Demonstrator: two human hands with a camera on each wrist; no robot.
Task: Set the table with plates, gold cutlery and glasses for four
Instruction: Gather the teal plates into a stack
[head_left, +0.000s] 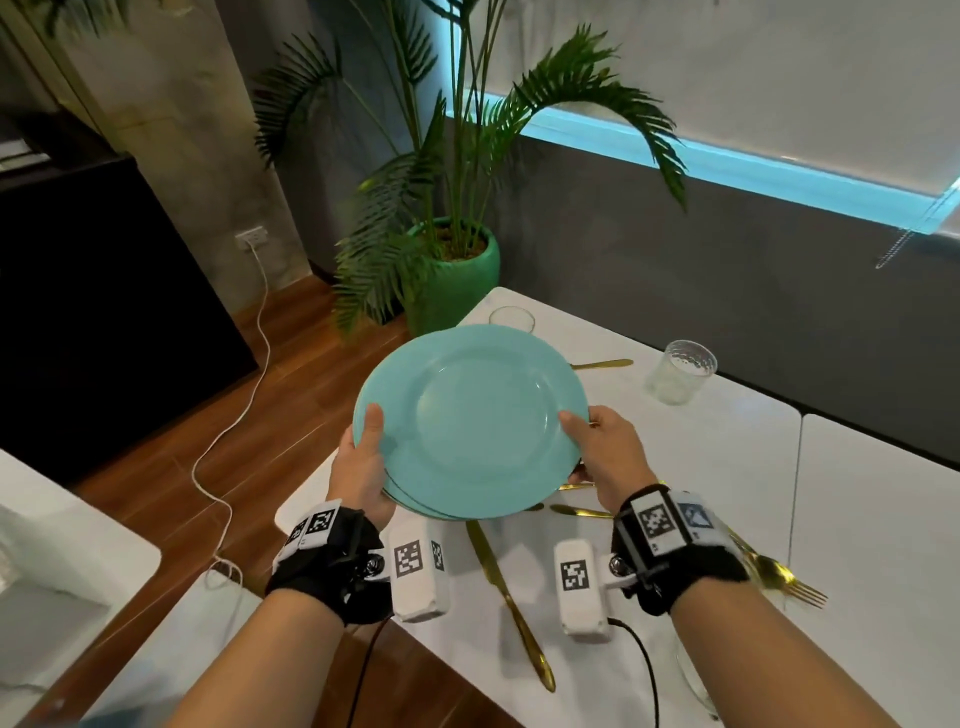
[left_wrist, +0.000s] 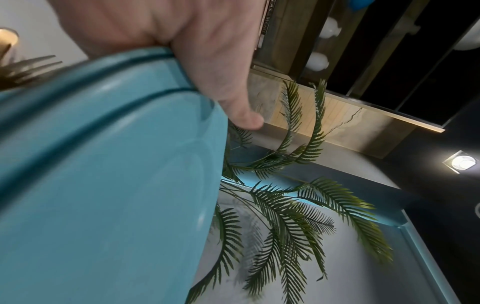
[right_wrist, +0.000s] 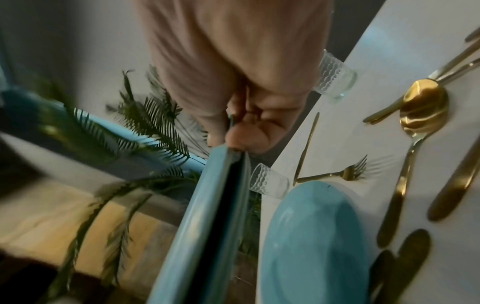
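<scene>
I hold a small stack of turquoise plates (head_left: 470, 421) in the air over the near end of the white table (head_left: 857, 519). My left hand (head_left: 363, 457) grips the stack's left rim, thumb on top. My right hand (head_left: 602, 452) grips the right rim. In the left wrist view my left hand (left_wrist: 207, 61) wraps the rims of the plates (left_wrist: 103, 164). In the right wrist view my right hand (right_wrist: 246, 92) pinches the plates (right_wrist: 202, 216), with a dark gap under the top one. Another turquoise plate (right_wrist: 311, 236) lies on the table below.
Two ribbed glasses (head_left: 511, 318) (head_left: 680, 371) stand at the table's far end. A gold knife (head_left: 511, 597), a gold fork (head_left: 784, 577) and more gold cutlery (head_left: 602, 364) lie on the table. A potted palm (head_left: 452, 270) stands beyond the table. A white cable (head_left: 244, 415) runs across the wooden floor.
</scene>
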